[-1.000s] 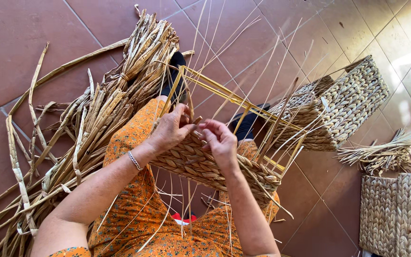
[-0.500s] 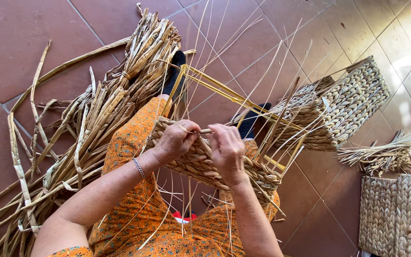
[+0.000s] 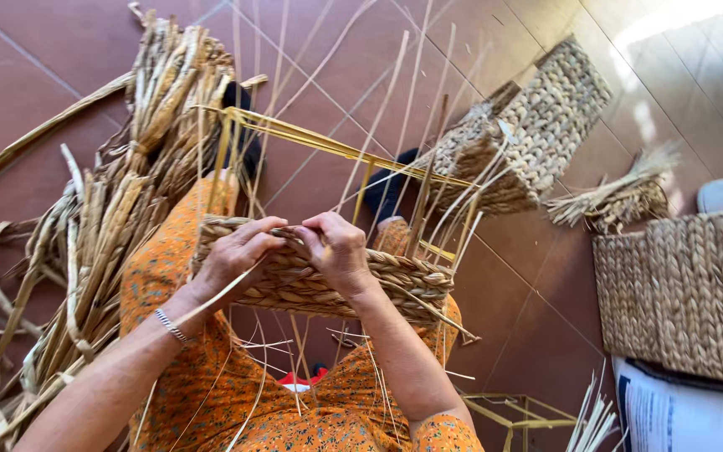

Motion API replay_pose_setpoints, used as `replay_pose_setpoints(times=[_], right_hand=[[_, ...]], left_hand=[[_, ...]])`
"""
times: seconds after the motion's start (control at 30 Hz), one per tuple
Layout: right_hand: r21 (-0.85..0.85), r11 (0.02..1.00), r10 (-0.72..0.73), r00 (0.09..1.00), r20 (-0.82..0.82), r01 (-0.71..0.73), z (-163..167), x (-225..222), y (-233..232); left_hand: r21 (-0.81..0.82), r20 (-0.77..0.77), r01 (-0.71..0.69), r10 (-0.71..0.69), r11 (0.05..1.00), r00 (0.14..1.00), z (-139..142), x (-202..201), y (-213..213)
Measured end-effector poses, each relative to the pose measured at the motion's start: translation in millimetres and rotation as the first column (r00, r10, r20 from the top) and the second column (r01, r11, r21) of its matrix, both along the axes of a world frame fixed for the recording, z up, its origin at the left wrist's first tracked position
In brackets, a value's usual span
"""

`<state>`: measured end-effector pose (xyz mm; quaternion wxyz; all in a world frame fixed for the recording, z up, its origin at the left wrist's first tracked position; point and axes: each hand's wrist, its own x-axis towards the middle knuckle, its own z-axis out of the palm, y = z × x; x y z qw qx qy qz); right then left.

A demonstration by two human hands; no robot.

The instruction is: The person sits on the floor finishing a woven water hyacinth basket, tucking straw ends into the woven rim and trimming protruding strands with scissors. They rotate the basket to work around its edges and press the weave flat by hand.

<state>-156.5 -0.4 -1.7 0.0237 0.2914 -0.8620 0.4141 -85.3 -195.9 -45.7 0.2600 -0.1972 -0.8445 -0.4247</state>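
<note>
Terracotta tile floor (image 3: 60, 67) | your hands have dropped lower on the half-woven basket (image 3: 378, 280) | left hand (image 3: 240, 251) and right hand (image 3: 336, 249) both pinch the rim braid, weaving continues.

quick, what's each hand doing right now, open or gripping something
Left hand: closed, fingers pinching the top braid of the half-woven basket.
Right hand: closed on the same braided rim, touching the left hand.
</note>
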Motion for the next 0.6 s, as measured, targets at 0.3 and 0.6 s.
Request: replay_pose_setpoints(times=[0.3, 0.6], right_hand=[[0.156, 0.987, 0.072, 0.944, -0.323, -0.022, -19, -3, 9], [0.043, 0.985, -0.17, 0.928, 0.332, 0.165, -4, 4, 66]], left_hand=[[-0.075, 0.473, -0.11, 0.133, 0.991, 0.871, -6, -41, 5], [-0.026, 0.595, -0.169, 0.151, 0.985, 0.789, 14, -62, 9]])
